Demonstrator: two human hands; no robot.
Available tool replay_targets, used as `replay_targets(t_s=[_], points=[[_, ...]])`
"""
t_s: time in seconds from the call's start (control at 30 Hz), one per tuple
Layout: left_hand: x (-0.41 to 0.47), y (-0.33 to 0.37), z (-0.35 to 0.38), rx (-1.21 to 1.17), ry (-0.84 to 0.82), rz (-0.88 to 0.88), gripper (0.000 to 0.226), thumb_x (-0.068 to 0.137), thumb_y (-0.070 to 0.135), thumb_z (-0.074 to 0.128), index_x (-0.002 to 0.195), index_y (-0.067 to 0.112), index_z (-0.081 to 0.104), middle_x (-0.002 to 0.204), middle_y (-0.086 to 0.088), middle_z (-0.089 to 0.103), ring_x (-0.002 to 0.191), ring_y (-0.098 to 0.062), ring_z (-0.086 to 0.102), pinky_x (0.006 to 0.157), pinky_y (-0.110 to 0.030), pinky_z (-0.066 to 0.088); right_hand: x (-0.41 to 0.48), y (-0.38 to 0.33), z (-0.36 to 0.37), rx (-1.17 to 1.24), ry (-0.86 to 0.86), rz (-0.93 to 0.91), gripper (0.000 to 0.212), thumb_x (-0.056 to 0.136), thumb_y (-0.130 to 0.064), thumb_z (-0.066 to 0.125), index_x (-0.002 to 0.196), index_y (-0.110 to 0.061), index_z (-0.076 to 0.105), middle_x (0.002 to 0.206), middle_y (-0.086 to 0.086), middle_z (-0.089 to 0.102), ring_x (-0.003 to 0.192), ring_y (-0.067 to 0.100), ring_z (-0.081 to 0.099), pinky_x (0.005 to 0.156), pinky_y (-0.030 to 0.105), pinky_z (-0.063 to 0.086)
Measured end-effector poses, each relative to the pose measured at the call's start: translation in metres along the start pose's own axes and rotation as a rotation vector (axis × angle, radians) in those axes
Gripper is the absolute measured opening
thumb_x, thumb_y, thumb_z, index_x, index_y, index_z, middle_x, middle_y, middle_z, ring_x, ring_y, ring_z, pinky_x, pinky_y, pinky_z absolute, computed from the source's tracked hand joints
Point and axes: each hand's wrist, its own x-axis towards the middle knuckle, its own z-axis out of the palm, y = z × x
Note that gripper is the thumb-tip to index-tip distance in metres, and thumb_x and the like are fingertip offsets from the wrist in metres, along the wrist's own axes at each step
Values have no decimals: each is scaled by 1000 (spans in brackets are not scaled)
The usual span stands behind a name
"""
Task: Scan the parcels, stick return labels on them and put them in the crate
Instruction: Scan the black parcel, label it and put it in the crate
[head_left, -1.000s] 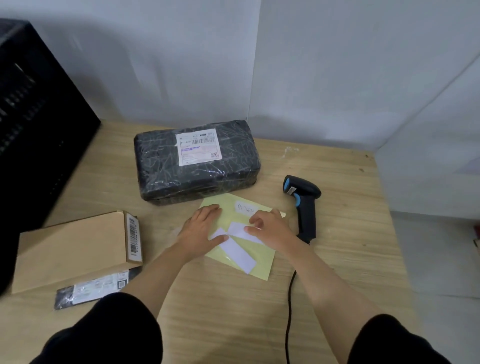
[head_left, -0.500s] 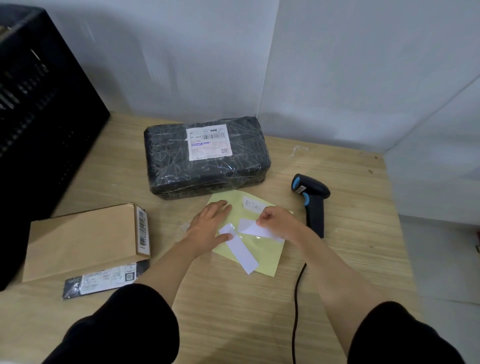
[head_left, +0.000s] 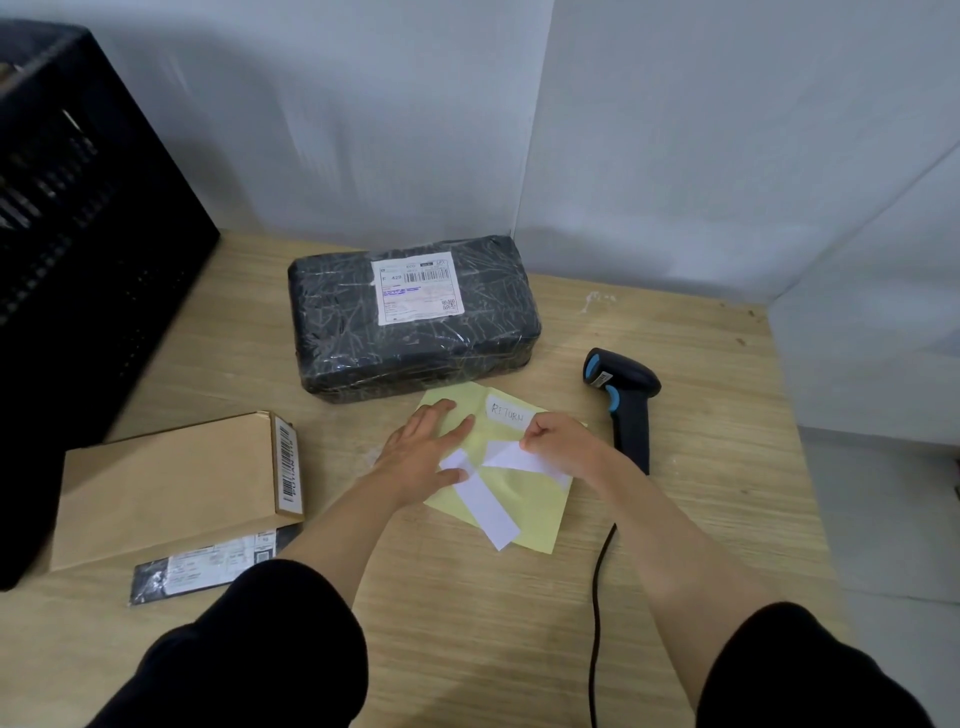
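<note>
A yellow label sheet (head_left: 535, 512) lies on the wooden table (head_left: 467, 597), carrying a handwritten "RETURN" label (head_left: 509, 414) and a blank white label (head_left: 485, 506). My left hand (head_left: 423, 449) presses flat on the sheet's left side. My right hand (head_left: 558, 441) pinches one end of a white label (head_left: 511, 458) that is lifted partly off the sheet. A black film-wrapped parcel (head_left: 415, 317) with a shipping label sits just behind. A brown cardboard parcel (head_left: 171, 486) and a thin black parcel (head_left: 208, 566) lie at the left. The black crate (head_left: 78, 249) stands far left.
A black and blue barcode scanner (head_left: 626, 400) lies right of the sheet, its cable (head_left: 597, 597) running toward me. White walls close the back and right; the table's right edge drops to the floor.
My right hand has closed from flat fingers into a pinch and peeled the white label's end up from the sheet. The left hand stays pressed on the sheet.
</note>
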Motion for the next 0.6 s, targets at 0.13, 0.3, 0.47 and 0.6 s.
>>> replay_targets(t_s=[0.13, 0.3, 0.47, 0.6], points=[[1, 1, -2, 27, -15, -7, 76, 91, 45, 55, 150, 39, 7, 156, 9, -8, 145, -17, -8, 116, -45, 12, -2, 3, -5, 107, 28, 25, 20, 91, -20, 50, 72, -22, 53, 76, -5, 52, 70, 12, 46, 62, 26, 36], [-1, 2, -2, 23, -27, -15, 76, 91, 44, 55, 150, 39, 6, 157, 9, -10, 145, -17, -9, 117, -45, 10, -7, -1, -11, 190, 84, 9, 21, 95, -24, 46, 74, -22, 50, 79, 0, 51, 71, 15, 46, 62, 28, 34], [1, 3, -4, 35, -33, -14, 76, 91, 45, 54, 150, 38, 7, 157, 8, -9, 145, -18, -8, 116, -44, 11, -15, -4, -25, 417, 106, -19, 20, 97, -19, 46, 77, -19, 47, 87, -1, 51, 91, 23, 59, 62, 18, 43], [-1, 14, -3, -33, 84, -10, 63, 89, 30, 61, 146, 30, 32, 156, 2, 14, 143, -20, 10, 113, -39, 22, -17, -2, -26, 366, 91, -48, 17, 96, -20, 50, 79, -19, 52, 91, 5, 51, 88, 21, 51, 79, 30, 40]])
